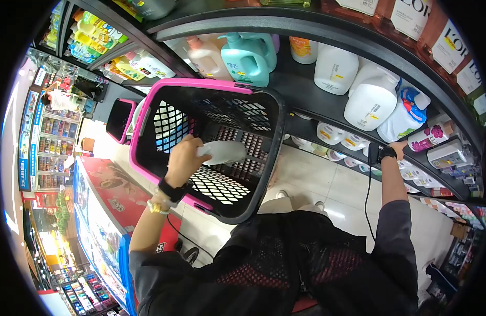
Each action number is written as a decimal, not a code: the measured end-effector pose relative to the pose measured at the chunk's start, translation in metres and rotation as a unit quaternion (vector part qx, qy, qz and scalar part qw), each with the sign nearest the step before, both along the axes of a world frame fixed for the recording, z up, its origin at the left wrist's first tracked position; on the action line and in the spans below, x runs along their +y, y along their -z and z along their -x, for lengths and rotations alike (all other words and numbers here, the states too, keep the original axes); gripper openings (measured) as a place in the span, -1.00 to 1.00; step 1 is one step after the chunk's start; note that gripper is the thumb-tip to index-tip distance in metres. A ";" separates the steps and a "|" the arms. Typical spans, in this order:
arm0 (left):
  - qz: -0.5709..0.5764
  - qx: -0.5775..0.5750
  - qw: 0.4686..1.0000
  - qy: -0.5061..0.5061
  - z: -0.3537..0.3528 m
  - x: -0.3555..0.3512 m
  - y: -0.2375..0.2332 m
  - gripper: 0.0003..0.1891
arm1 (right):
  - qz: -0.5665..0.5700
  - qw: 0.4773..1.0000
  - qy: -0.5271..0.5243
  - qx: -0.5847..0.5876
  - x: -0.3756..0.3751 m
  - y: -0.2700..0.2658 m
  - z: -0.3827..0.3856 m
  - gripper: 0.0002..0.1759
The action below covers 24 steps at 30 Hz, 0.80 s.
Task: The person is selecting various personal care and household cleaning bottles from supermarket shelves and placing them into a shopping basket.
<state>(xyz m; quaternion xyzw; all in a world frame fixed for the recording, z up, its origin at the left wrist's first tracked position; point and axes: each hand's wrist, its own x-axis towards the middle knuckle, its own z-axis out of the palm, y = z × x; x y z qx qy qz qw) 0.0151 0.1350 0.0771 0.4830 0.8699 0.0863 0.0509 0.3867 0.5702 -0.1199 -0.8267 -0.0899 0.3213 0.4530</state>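
Note:
My left hand [185,160], with a dark band and a bracelet at its wrist, reaches into a black shopping basket [282,121] with a pink handle. Its fingers are closed on the narrow end of a white bottle [224,152], which lies tilted inside the basket above the slotted bottom. My right hand [394,150], with a black strap at its wrist, is at the front edge of the shelf. It is close to a white bottle with pink print [431,136] and a white jug with a blue and red label [406,114]. Its fingers are mostly hidden.
Large white bottles [336,69] and a turquoise pump bottle [246,58] stand on the shelf [301,87]. Lower shelves hold more containers. A second black and pink basket [120,120] is at the left. A blue and white freezer [98,226] stands beside me. Cables hang from both wrists.

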 end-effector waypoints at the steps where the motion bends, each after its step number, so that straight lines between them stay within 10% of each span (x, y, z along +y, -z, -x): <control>1: 0.046 -0.015 0.999 0.012 0.005 0.004 0.014 -0.73 | 0.003 1.000 0.000 -0.007 0.001 0.001 -0.001 -0.04; 13: 0.321 -0.057 0.929 0.173 0.021 0.025 0.254 -0.78 | -0.002 0.998 -0.027 -0.060 -0.001 0.001 0.001 -0.03; 24: 0.315 -0.029 0.939 0.139 -0.009 0.027 0.283 -0.76 | -0.042 0.990 -0.061 -0.123 0.008 0.031 -0.012 -0.01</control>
